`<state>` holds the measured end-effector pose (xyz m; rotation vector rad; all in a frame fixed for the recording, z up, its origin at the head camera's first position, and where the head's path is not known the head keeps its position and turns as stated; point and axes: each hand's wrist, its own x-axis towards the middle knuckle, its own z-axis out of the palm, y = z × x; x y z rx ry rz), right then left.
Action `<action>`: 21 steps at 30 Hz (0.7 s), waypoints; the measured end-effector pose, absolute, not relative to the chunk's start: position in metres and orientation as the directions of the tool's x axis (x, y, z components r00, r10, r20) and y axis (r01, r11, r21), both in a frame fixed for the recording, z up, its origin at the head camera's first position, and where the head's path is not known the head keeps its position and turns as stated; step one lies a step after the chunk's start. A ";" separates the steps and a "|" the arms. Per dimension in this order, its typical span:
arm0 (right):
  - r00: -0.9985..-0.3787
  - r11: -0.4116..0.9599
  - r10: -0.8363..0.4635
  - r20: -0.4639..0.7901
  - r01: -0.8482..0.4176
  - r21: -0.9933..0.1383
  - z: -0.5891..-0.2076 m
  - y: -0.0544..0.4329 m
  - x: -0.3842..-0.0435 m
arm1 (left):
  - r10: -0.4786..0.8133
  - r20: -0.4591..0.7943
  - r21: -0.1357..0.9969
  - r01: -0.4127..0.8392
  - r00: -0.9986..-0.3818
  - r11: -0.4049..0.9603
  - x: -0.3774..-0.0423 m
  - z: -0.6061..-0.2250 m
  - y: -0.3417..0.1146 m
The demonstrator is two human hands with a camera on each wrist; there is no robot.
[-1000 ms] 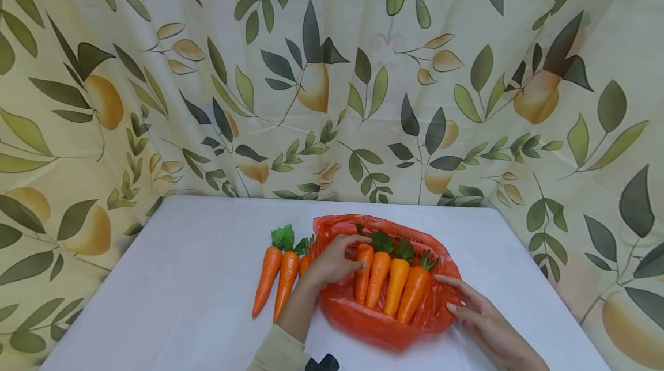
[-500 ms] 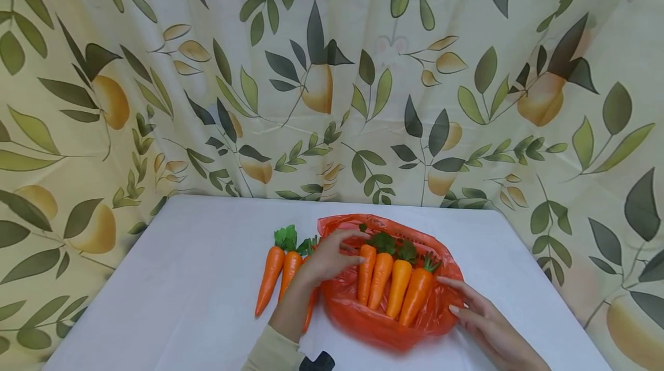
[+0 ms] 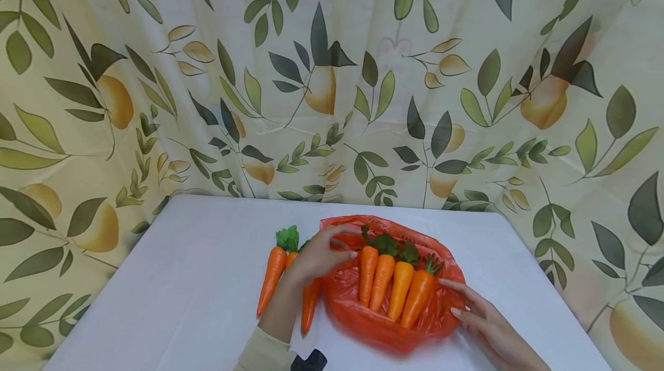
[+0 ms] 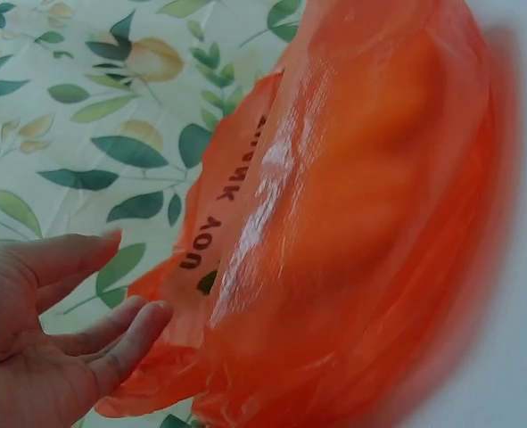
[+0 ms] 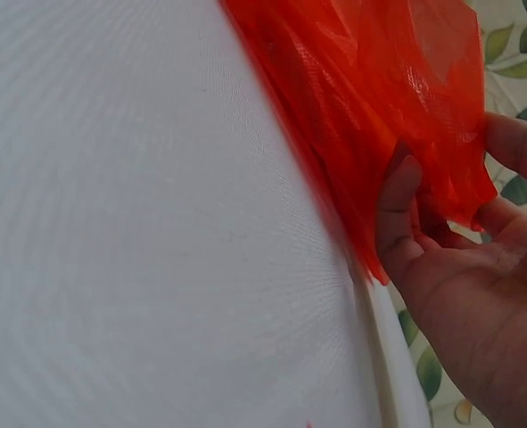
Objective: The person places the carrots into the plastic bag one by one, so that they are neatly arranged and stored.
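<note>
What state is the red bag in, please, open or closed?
Open: in the head view, the red bag has its mouth spread wide, and four carrots show uncovered inside.

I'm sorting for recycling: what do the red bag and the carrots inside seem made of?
Red bag: thin, glossy plastic film, by its creases, highlights and translucent wall. Carrots: perhaps smooth plastic or painted foam, given their even, satiny shine; real ones can't be excluded.

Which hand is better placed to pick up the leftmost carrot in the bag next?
Probably the left hand: it holds nothing, and its fingertips are close to the leftmost bagged carrot. The right hand is occupied holding the red plastic bag.
</note>
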<state>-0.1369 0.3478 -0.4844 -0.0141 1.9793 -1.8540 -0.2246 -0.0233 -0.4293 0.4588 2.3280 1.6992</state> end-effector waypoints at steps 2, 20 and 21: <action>-0.908 0.108 -0.293 -0.299 0.279 -0.954 -0.485 0.348 -0.137 | 0.373 0.010 0.953 0.122 -0.928 0.277 -0.226 -0.430 -0.029; -0.912 0.115 -0.306 -0.274 0.251 -0.961 -0.487 0.349 -0.137 | 0.237 -0.010 0.953 0.062 -0.971 0.297 -0.234 -0.436 -0.095; -0.911 0.108 -0.312 -0.271 0.250 -0.962 -0.487 0.349 -0.137 | 0.220 -0.016 0.950 0.054 -0.975 0.307 -0.235 -0.437 -0.100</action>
